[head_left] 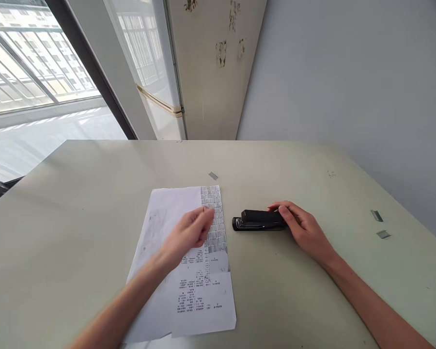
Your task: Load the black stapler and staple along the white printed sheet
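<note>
Printed sheets of paper (203, 310) lie on the table in front of me, with dense dark marks in a band along their upper right edge. My left hand (191, 228) is curled into a fist over the right part of the sheets; whether it presses on them I cannot tell. Nothing shows in its fingers. Just right of the paper, a black stapler (261, 220) lies on the table, its front end pointing left towards the sheets. My right hand (305, 230) grips the stapler's rear end, thumb in front and fingers behind.
The pale table (76, 232) spreads around the paper. Small grey tape pieces (213, 176) are stuck beyond the sheets and at the far right. Behind the table stand a worn cabinet-like panel (210, 97), a grey wall (330, 72) and, on the left, a window (39, 72).
</note>
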Tool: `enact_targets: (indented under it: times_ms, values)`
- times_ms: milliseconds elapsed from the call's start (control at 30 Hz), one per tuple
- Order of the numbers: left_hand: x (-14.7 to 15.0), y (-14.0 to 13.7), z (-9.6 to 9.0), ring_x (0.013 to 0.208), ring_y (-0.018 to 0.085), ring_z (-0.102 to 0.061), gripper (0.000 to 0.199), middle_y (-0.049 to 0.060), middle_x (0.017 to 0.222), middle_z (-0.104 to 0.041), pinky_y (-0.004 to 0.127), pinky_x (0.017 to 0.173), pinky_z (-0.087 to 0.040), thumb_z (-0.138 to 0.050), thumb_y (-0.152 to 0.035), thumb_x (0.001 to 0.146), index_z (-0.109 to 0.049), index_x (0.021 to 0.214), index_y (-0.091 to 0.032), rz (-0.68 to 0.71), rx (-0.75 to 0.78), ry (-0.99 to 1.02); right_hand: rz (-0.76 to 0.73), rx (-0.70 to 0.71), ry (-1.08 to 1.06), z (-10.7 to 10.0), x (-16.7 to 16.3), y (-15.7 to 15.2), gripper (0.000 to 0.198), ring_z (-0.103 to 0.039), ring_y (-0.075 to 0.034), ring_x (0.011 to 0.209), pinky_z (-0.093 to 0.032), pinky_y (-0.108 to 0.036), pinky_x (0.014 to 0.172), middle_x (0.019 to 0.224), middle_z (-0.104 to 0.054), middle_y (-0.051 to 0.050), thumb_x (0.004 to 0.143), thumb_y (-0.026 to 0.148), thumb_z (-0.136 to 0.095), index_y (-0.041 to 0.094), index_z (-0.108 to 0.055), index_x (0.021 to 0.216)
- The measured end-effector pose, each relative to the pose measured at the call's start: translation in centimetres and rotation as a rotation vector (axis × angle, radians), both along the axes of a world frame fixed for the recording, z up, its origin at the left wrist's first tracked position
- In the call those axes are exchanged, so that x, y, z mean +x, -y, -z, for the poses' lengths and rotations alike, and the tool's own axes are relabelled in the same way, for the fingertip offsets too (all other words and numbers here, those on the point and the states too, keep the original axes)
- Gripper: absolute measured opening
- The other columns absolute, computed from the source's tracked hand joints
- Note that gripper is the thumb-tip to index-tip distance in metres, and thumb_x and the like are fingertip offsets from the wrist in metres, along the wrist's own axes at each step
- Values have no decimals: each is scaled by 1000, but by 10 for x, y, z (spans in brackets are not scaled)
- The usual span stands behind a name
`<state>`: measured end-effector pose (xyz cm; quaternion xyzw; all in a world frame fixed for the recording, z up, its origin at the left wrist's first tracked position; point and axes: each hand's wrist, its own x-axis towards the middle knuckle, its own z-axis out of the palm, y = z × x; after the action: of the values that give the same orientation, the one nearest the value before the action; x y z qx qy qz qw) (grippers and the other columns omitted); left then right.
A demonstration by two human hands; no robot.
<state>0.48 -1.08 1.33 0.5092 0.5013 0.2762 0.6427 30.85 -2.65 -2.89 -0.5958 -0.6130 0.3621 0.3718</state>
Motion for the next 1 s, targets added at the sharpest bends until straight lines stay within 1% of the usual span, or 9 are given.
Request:
enact_targets:
  times_ms: [67, 133, 267, 400, 500, 567, 667, 800, 1000]
  values:
    - [5, 6, 2, 56, 11, -23, 31, -7, 66, -27, 25, 50, -22, -57, -49, 101, -54, 85, -23, 73, 171, -182, 25, 5, -14, 0, -2, 0, 41, -66, -26, 109, -53, -35, 91, 114, -75, -5, 107, 59, -46, 28, -72, 109]
    - [8, 8, 6, 57, 12, -23, 21, -8, 66, -26, 25, 51, -24, -58, -46, 100, -60, 99, -25, 133, 292, -303, 41, 6, -39, 2, -5, -1, 41, -66, -25, 109, -53, -35, 91, 114, -75, -5, 107, 59, -45, 28, -71, 110]
    - [9, 8, 12, 56, 12, -28, 17, -9, 66, -28, 25, 55, -28, -56, -41, 102, -60, 109, -26, 150, 461, -471, 30, 8, -74, 3, -8, -2, 40, -67, -23, 110, -52, -35, 95, 120, -73, -5, 110, 57, -39, 28, -67, 117]
    - [8, 6, 19, 55, 13, -33, 19, -9, 64, -32, 26, 57, -33, -54, -40, 103, -60, 115, -26, 172, 569, -579, 33, 9, -44, 2, -9, -3, 39, -66, -24, 113, -50, -35, 94, 119, -74, -4, 109, 57, -40, 29, -65, 120]
    - [11, 4, 22, 54, 13, -40, 26, -9, 64, -42, 27, 58, -36, -56, -43, 104, -61, 123, -26, 219, 644, -653, 42, 17, 2, 1, -9, -2, 44, -66, -25, 112, -49, -37, 93, 114, -74, -5, 109, 59, -39, 28, -69, 113]
    - [17, 0, 23, 56, 14, -48, 32, -7, 71, -56, 27, 59, -38, -58, -46, 104, -61, 129, -26, 249, 705, -678, 22, 24, 44, 1, -9, -2, 50, -67, -25, 104, -49, -38, 91, 106, -75, -5, 110, 60, -33, 27, -71, 110]
    - [29, -9, 20, 63, 15, -59, 29, -1, 92, -72, 29, 61, -41, -63, -45, 104, -66, 123, -24, 288, 809, -689, -70, 29, 78, 1, -8, 0, 47, -65, -23, 86, -51, -37, 79, 95, -73, -4, 108, 61, -37, 27, -70, 113]
    - [39, -18, 16, 63, 16, -60, 21, 1, 93, -74, 29, 58, -38, -61, -39, 105, -69, 110, -21, 328, 908, -741, -162, 79, 87, 1, -5, -1, 33, -64, -22, 89, -51, -34, 75, 107, -73, -3, 98, 55, -66, 29, -66, 117]
    - [17, -18, 12, 61, 15, -60, 34, 2, 101, -77, 29, 62, -42, -52, -51, 107, -70, 113, -23, 331, 876, -737, -198, 80, 71, -1, 2, -3, 25, -63, -21, 84, -49, -34, 73, 95, -73, -1, 95, 48, -72, 30, -69, 112]
